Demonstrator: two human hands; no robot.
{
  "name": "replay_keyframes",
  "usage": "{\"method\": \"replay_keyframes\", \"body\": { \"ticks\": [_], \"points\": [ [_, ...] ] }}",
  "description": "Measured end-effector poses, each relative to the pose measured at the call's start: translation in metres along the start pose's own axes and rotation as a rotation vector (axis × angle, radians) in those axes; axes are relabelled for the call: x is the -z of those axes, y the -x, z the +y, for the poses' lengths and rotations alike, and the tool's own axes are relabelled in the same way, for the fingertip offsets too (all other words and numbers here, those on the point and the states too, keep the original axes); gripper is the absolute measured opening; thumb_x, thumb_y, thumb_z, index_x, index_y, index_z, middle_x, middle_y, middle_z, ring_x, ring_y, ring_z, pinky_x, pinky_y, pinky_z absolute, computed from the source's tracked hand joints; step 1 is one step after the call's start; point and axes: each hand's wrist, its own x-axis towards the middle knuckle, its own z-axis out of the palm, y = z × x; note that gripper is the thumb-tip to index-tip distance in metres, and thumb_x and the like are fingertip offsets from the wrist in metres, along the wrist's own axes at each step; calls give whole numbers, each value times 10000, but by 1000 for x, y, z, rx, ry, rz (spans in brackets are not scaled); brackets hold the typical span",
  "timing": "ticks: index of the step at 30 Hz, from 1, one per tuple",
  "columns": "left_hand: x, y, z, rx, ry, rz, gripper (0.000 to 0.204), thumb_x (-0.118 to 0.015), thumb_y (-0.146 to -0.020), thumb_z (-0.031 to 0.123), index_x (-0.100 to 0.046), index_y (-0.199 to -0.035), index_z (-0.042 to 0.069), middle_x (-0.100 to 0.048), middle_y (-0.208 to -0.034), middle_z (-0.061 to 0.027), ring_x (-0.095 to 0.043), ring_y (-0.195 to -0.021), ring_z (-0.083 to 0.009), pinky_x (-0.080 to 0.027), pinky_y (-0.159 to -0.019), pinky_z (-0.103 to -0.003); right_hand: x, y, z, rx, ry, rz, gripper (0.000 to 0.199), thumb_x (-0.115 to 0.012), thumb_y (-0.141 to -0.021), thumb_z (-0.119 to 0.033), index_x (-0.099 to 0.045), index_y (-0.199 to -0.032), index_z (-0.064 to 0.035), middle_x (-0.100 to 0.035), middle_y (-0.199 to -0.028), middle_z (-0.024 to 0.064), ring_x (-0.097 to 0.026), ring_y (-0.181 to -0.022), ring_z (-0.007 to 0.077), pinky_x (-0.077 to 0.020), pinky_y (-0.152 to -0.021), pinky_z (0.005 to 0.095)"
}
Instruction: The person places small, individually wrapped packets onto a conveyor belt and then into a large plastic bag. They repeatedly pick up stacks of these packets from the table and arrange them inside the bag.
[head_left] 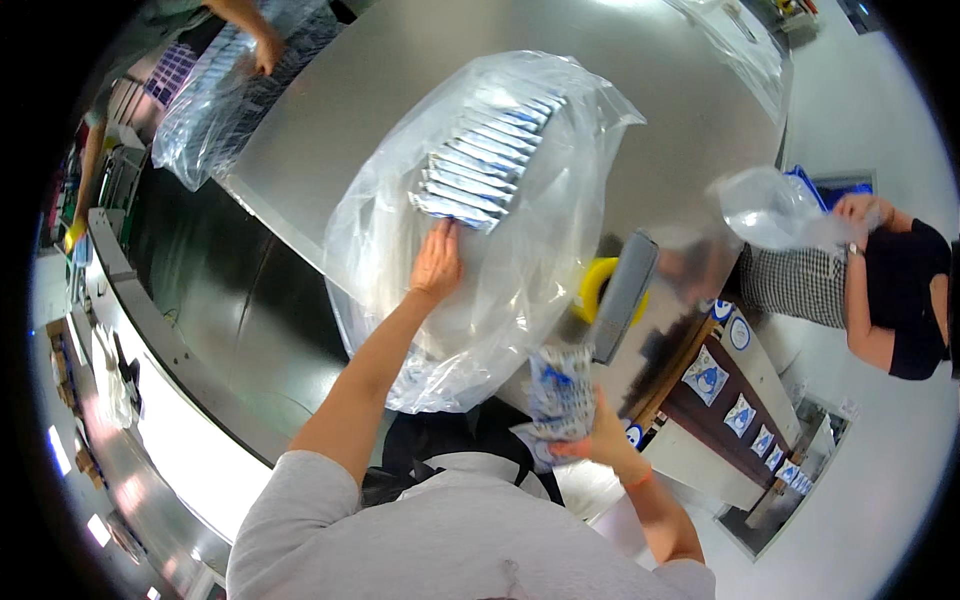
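A: Head cam rn, where are the packets?

B: There's a row of packets (488, 165) at the big clear bag (372, 225), which is spread on the metal table (690, 120). Can't tell if they're under the film or on top tbh.

A: Which way does the row run?

B: Long axis is diagonal: near end lower L, far end upper R, away from the person. Each packet lies crosswise to that, overlapping its neighbor, R end tipped a bit toward the person.

A: Looks?

B: Shiny silver-white w/ blue bits, crinkly edges. Far end's kinda washed out.

A: Left hand?

B: Left hand (437, 262) is at the row's near end, fingers pretty straight + close together, tips seemingly touching the last packet. Nothing gripped afaict.

A: And the right?

B: Right hand (604, 440) is near the person's body, R of the bag's near end, fingers wrapped round the held packet (560, 388). Could be 1 or a few stacked, can't tell. Long axis runs roughly away from the person; whitish w/ a blue patch and blurry speckled print.

A: Stuff nearby?

B: Yellow roll (592, 284) on the table, partly covered by a long grey block (626, 295). Farther R, a co-worker (905, 290) w/ a smaller clear bag (765, 208), plus white-and-blue packets on a brown belt (697, 412).
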Motion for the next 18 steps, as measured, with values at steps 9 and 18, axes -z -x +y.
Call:
{"method": "replay_keyframes", "body": {
  "ticks": [9,18],
  "points": [
    [38,37,22,126,282,-416,461,-594,-827,176,-547,-1250,1,-554,-1266,-188,-488,-1222,-354,-353,-1083,-448,-116,-257,-122,267,1304,194,788,-852,-582,-411,-463,-1179,-75,-595,-1126,110,-633,-974,313,-481,-834,441],
    [51,81,12,-80,-152,-210,405,-616,-788,126,-569,-1151,-48,-533,-1264,-211,-512,-1202,-344,-453,-1005,-398,-151,-267,-106,178,1498,329,896,-857,-572,-452,-399,-1275,-138,-542,-1141,32,-589,-1010,234,-472,-801,412]
  ]
}}
